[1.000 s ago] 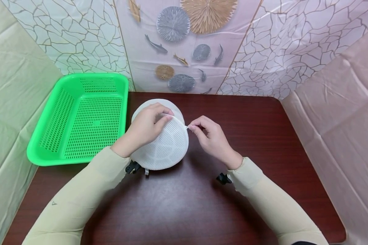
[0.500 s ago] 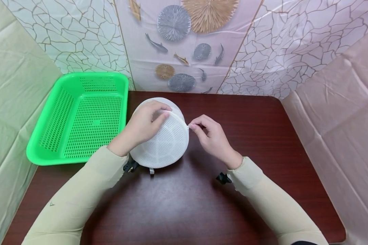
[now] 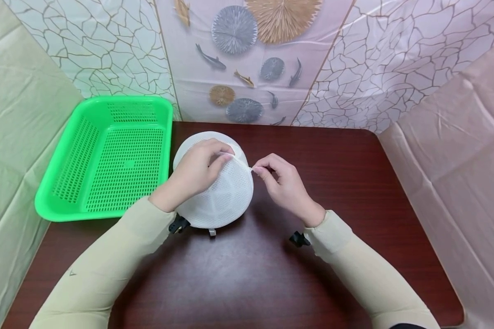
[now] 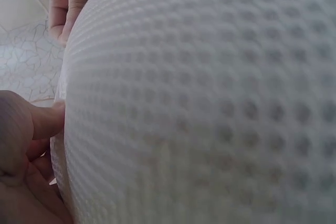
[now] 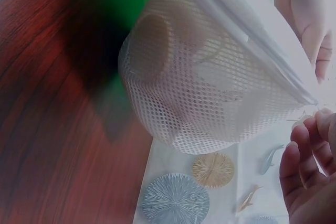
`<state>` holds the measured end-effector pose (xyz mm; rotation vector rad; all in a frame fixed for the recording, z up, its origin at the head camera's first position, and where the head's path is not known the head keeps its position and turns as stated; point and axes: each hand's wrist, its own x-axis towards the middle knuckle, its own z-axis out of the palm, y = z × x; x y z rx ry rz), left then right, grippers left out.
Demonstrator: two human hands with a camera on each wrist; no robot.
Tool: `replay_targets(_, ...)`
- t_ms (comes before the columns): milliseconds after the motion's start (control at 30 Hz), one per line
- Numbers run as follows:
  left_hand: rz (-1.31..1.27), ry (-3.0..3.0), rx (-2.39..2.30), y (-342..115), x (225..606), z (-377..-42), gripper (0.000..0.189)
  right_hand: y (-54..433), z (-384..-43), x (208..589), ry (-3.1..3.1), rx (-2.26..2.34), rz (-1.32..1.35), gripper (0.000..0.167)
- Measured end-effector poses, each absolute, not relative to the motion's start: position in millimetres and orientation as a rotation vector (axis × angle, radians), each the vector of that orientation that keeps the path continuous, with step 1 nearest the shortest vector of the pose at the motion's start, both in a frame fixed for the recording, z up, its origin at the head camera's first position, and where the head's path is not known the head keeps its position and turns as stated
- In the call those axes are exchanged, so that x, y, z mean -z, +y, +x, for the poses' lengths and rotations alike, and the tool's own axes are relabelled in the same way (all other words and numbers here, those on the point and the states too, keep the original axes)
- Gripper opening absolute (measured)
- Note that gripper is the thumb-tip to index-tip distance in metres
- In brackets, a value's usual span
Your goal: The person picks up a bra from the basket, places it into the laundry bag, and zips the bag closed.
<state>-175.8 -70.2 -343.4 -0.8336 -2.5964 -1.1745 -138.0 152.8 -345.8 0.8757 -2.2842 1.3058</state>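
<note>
A round white mesh laundry bag [image 3: 226,201] is held up over the dark table at the centre of the head view. My left hand [image 3: 197,167] grips its upper rim, thumb on the near side and fingers behind. At the bag's right edge my right hand [image 3: 284,185] pinches a small end at the zipped rim between thumb and forefinger. The zipper [image 5: 252,40] runs along the rim in the right wrist view. Pale, rounded shapes show through the mesh [image 5: 210,77] there. A small tag [image 3: 212,232] hangs under the bag. In the left wrist view mesh fills most of the picture.
A green plastic basket [image 3: 127,214] with slotted walls stands on the left of the brown table [image 3: 354,192], close beside the bag. Patterned sheeting [image 3: 247,68] rises behind the table, and plain cloth [image 3: 457,151] hangs at both sides.
The bag has turned and tilted slightly, its bottom tag shifting right. My left hand moved a little left, then back. My right hand has stayed almost still at the bag's edge.
</note>
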Motion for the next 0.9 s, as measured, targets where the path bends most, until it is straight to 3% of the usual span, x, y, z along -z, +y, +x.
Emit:
replay_targets(467,-0.604,-2.497,1.401,-77.9,343.8,-178.3,0.011,160.8,-142.9,349.3,-2.234,-1.296,0.872,0.011)
replay_targets(700,-0.492,-2.347,1.735,-75.0,342.1,-176.9,0.013,176.7,-155.2,358.8,-2.166,-1.341,0.833,0.01)
replay_targets(900,-0.504,-2.374,1.828,-73.2,343.3,-176.4,0.013,176.9,-151.5,349.3,-2.128,-1.378,0.813,0.009)
